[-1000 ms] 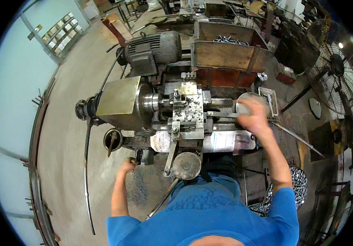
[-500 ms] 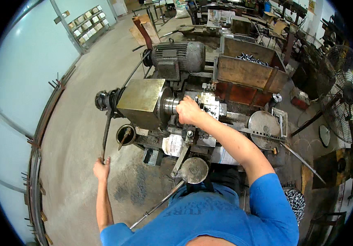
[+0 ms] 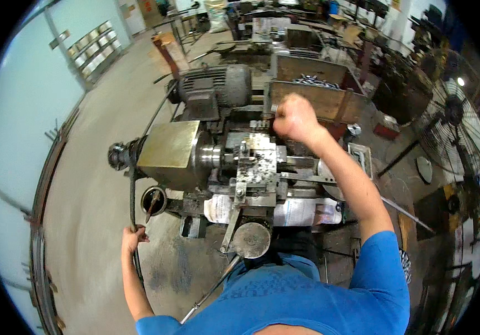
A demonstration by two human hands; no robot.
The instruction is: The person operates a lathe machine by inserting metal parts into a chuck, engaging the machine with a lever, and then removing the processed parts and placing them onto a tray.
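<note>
Head view: left hand grips a long dark rod; right hand, fisted, grip contents indiscernible, above the lathe.

Light: bright daylight on the pale wall and floor.
Dark spots: right side, near the fan.
Edges: bent, black corners.
Blur: slight, far away.

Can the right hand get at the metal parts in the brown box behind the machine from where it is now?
Probably yes. The right hand is a closed fist at the front wall of the brown box, and the metal parts lie open on top. Nothing covers them, though the fist may already be holding something.
</note>
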